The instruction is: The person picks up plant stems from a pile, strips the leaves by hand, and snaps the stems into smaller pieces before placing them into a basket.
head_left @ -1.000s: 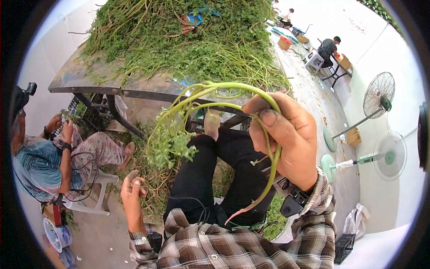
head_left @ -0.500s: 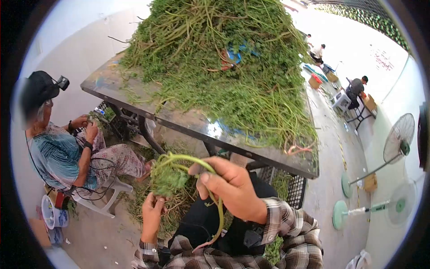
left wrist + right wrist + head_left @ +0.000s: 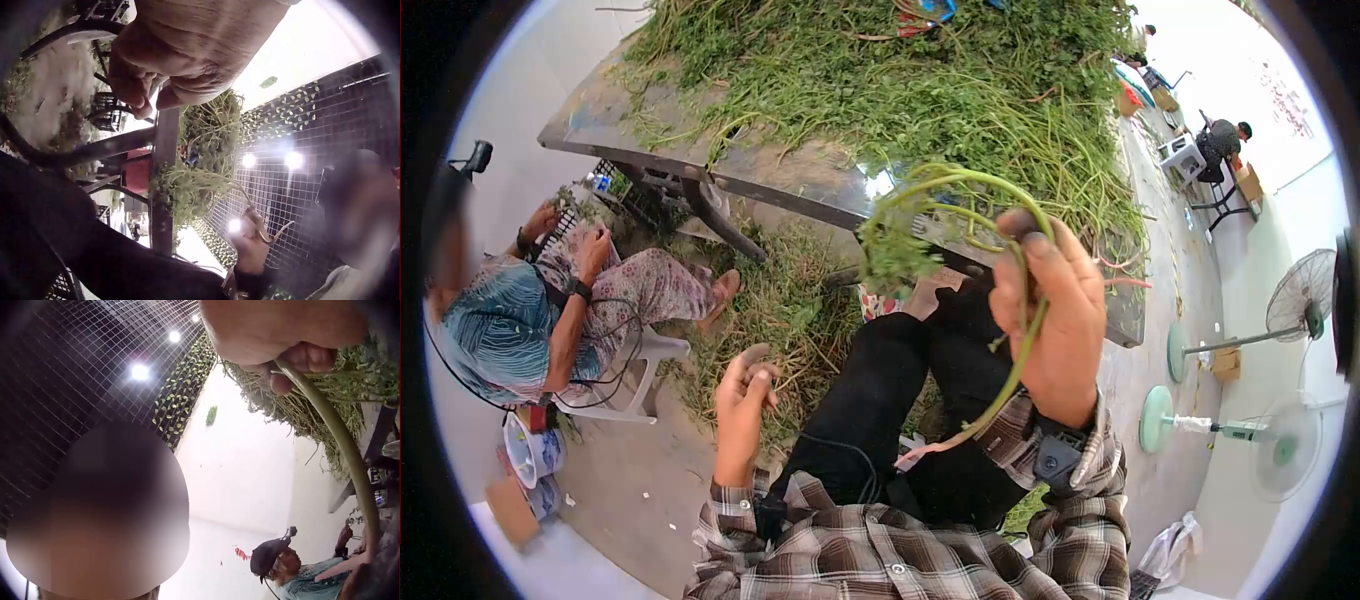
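Note:
My right hand (image 3: 1055,325) is raised in front of the table and pinches a long green plant stem (image 3: 1003,395) between thumb and fingers. The stem bends in an arc, its leafy top (image 3: 892,255) drooping to the left and its pinkish root end hanging over my lap. In the right wrist view the thick stem (image 3: 337,428) runs down from the fingers. My left hand (image 3: 742,415) is held low beside my left knee, fingers loosely curled, with nothing in it. The left wrist view shows that hand (image 3: 187,53) from close by.
A large heap of leafy stems (image 3: 820,150) covers much of the dark table (image 3: 595,115). More stems (image 3: 800,340) litter the floor below. At left a seated person (image 3: 510,320) handles greens beside a black crate (image 3: 615,185). Two fans (image 3: 1250,430) stand at right.
My right hand has lifted the stem up and to the right. Its leafy top, close to my left hand half a second ago, is now well apart from it. The head view has also shifted.

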